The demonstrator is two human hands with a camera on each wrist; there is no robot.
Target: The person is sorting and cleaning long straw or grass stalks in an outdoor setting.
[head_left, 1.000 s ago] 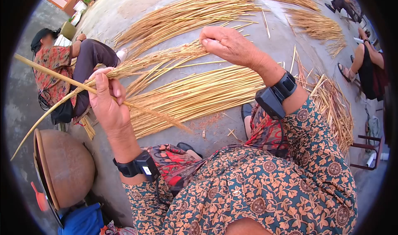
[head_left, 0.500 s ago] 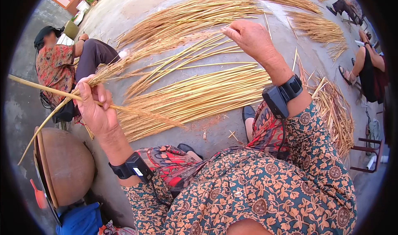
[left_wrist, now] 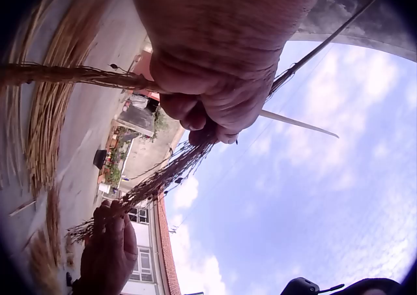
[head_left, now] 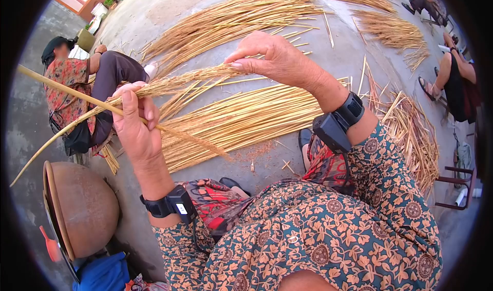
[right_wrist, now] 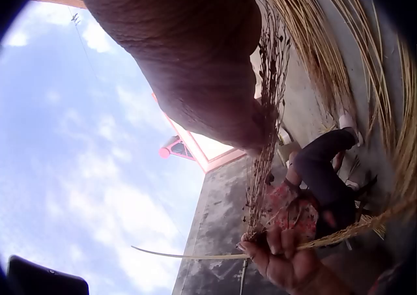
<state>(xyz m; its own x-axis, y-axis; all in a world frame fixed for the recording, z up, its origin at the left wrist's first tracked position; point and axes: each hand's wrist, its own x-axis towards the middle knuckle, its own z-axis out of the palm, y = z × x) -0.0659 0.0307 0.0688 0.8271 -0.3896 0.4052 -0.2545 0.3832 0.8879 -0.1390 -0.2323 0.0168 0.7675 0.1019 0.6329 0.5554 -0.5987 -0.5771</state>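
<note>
My left hand (head_left: 137, 129) holds two crossed broomcorn stalks in front of me, its thumb lying over them. One stalk (head_left: 67, 88) runs from the upper left down to a thin brushy tip at lower right. The other stalk (head_left: 36, 155) bends down to the left, and its seed head (head_left: 190, 79) stretches right towards my right hand (head_left: 282, 62). There the thumb and forefinger pinch the far part of that head. In the right wrist view the loose seed sprays (right_wrist: 264, 126) pass beside the right hand and run down to the left hand (right_wrist: 283, 259).
Rows of stalks (head_left: 257, 116) lie on the concrete before my feet, with another large heap (head_left: 231, 19) beyond. A pile of short stalks (head_left: 411, 137) is at right. A big clay pot (head_left: 84, 209) stands at left. A person (head_left: 77, 80) sits at left; others sit at right.
My right hand first slid outward to the right along the seed head, towards its tip, then came back left and grips it nearer in. The left hand dipped left and returned, still holding both stalks.
</note>
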